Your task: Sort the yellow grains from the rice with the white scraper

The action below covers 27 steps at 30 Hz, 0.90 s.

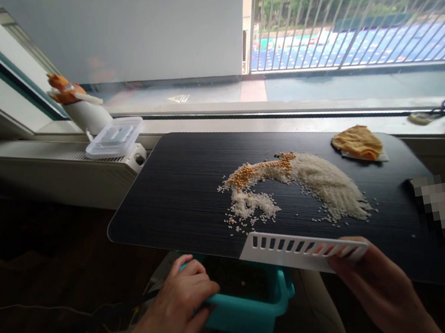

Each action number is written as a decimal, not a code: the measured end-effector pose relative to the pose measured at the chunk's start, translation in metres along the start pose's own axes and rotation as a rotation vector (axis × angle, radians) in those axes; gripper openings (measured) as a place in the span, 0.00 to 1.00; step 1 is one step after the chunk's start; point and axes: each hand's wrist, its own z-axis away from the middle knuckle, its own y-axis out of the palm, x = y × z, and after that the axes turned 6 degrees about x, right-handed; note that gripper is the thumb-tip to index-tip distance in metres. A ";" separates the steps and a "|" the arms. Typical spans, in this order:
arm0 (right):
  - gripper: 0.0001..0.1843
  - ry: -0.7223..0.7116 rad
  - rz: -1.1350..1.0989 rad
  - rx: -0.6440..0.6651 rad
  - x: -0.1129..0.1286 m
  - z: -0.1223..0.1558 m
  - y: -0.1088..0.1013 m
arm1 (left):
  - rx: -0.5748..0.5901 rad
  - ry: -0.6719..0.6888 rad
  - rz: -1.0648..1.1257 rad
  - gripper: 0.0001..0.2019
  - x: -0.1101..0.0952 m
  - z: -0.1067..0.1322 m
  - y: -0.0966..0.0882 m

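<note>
**A:** What does the head view show in the hands?

**B:** The left hand (178,310) is low at the near edge, its grip clamped over the rim of a teal bin (251,312). The bin sits below the lip of the black worktop (176,197), partly tucked beneath it. The right hand (374,283) has its grip closed on the right end of a white slotted strip (300,247). The fingers show through the slots. The strip lies slantwise along the near edge, just above the bin.

**A:** And the grain?

**B:** It is all on the worktop, beyond the strip. A broad pile of rice (328,183) lies to the right. A streak of yellow kernels (253,171) runs along its upper left, touching it. A smaller rice clump (252,207) sits near the strip, with loose grains scattered around.

**A:** What stage does that look like?

**B:** As I read it, the strip is poised between grain and edge, touching none yet. Any pull toward the body would need the bin's mouth kept under the lip.

**A:** How much room is there?

**B:** The left half of the worktop is bare. An orange cloth (358,142) lies at the far right, apart from the rice. A clear lidded box (114,137) sits off the far left corner on the sill.
</note>
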 end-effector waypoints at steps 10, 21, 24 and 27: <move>0.04 -0.063 0.107 -0.076 0.013 -0.045 0.027 | -0.019 -0.001 -0.024 0.12 0.000 0.002 0.001; 0.04 -0.039 0.011 -0.075 0.009 -0.035 0.025 | -0.061 0.016 -0.003 0.13 0.007 0.002 0.005; 0.05 -0.012 0.000 0.001 0.010 -0.027 0.031 | -0.065 0.015 -0.006 0.12 0.009 0.002 0.005; 0.06 0.004 -0.047 0.020 0.012 -0.018 0.044 | -0.057 0.017 -0.004 0.12 0.011 0.003 0.005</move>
